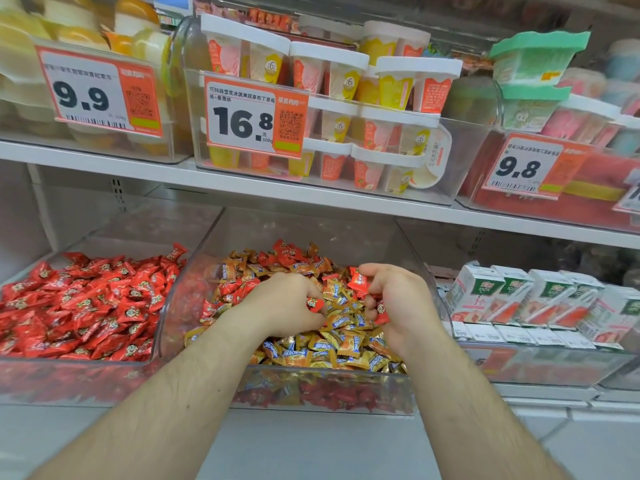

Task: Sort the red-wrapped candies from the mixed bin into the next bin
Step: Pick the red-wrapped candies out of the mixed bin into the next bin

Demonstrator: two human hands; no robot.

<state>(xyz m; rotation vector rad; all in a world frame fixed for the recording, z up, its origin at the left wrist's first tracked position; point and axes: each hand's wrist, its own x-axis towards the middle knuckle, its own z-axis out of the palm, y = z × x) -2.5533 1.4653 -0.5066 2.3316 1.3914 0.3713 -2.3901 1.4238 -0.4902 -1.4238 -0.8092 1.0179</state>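
Note:
A clear mixed bin (420, 268) in the middle holds orange-gold candies (346, 344) with red-wrapped ones scattered among them. Both my hands are down inside it. My left hand (284, 303) curls its fingers round a red candy (315, 304) at its fingertips. My right hand (398, 299) grips several red candies (358, 282), one sticking out at the thumb and another below the fingers. The clear bin on the left (152, 360) is filled with red-wrapped candies (86, 306).
White juice cartons (519, 299) fill the bin at the right. A shelf edge (311, 192) runs just above the bins, carrying pudding cups and price tags. The grey floor (311, 452) lies below the shelf front.

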